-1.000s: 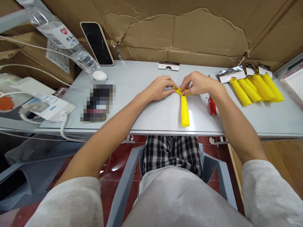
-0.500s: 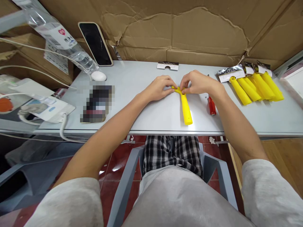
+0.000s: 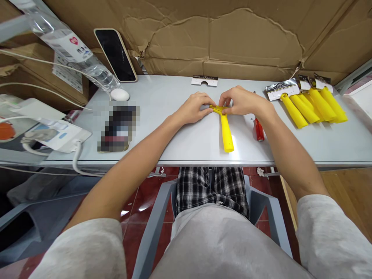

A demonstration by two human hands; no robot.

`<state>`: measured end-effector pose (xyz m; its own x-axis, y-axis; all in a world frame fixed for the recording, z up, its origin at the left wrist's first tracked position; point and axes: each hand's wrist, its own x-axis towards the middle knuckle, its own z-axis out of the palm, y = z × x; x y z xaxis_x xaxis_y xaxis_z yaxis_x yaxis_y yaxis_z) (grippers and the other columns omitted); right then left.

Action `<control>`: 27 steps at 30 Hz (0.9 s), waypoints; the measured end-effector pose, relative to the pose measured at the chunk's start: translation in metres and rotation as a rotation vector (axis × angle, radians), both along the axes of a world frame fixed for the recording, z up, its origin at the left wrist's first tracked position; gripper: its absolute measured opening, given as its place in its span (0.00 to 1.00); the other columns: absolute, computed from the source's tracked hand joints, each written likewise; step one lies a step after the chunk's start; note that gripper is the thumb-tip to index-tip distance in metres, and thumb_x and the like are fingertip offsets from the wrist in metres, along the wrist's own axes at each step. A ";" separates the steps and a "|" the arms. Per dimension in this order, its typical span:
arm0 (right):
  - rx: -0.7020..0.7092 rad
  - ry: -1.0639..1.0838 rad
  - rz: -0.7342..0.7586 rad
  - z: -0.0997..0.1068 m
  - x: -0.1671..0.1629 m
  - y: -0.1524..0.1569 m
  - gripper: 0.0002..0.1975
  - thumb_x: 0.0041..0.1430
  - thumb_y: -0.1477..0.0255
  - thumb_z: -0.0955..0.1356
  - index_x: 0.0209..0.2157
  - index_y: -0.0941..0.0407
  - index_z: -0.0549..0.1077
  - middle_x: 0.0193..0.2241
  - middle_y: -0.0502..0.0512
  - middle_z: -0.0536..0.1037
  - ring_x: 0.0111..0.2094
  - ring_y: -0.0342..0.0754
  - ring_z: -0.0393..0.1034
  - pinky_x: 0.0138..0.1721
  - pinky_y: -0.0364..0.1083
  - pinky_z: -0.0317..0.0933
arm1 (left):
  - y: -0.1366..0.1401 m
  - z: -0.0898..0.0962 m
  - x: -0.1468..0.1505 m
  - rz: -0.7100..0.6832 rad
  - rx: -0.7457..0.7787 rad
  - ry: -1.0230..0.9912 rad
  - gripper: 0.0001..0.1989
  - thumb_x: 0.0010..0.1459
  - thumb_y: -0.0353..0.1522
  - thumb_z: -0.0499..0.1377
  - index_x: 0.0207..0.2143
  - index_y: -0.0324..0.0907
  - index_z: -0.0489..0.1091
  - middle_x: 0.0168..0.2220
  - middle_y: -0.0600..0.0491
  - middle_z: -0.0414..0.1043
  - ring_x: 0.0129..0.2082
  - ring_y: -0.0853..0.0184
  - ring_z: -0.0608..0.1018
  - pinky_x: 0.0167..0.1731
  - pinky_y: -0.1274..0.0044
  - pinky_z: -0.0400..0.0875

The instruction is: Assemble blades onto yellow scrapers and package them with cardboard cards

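Observation:
A yellow plastic T-shaped scraper lies on the light table, its handle pointing towards me and its wide head away. My left hand has its thumb and fingertips closed on the left end of the head. At the right end of the head, my right hand is closed with finger and thumb on it; anything small between those fingertips is hidden. Beside my right forearm lies a red-handled screwdriver, its shaft pointing away and partly covered by my wrist.
Several yellow scrapers with black-and-white card headers lie at the right. One loose card header is near the cardboard wall. To the left are a phone, a water bottle, a power strip with cables, and a blurred item.
The scraper's head has tilted slightly, showing more of its upper face, and its handle end has shifted a little left. Both hands keep nearly the same place. The whole view has shifted slightly.

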<state>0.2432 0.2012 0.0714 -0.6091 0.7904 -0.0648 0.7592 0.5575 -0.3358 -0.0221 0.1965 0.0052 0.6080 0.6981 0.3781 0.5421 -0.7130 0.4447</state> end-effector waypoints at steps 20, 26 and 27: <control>0.012 -0.006 0.064 -0.001 -0.001 0.004 0.15 0.67 0.58 0.78 0.49 0.50 0.91 0.46 0.53 0.86 0.48 0.47 0.77 0.58 0.47 0.69 | 0.006 -0.007 -0.003 -0.036 0.028 -0.065 0.12 0.71 0.37 0.65 0.51 0.48 0.88 0.52 0.46 0.82 0.55 0.53 0.82 0.62 0.59 0.75; 0.000 -0.011 0.055 0.001 -0.003 0.002 0.15 0.66 0.57 0.78 0.49 0.50 0.91 0.46 0.54 0.87 0.47 0.47 0.78 0.57 0.47 0.69 | 0.003 -0.003 0.000 0.005 -0.009 -0.043 0.12 0.71 0.39 0.65 0.51 0.48 0.88 0.51 0.46 0.82 0.55 0.52 0.82 0.63 0.57 0.74; -0.002 -0.008 0.056 0.001 -0.003 0.002 0.16 0.66 0.57 0.78 0.49 0.51 0.91 0.46 0.54 0.87 0.47 0.47 0.78 0.57 0.47 0.70 | 0.002 -0.002 0.000 0.009 -0.010 -0.040 0.12 0.71 0.39 0.65 0.50 0.48 0.88 0.51 0.46 0.82 0.55 0.52 0.82 0.63 0.57 0.74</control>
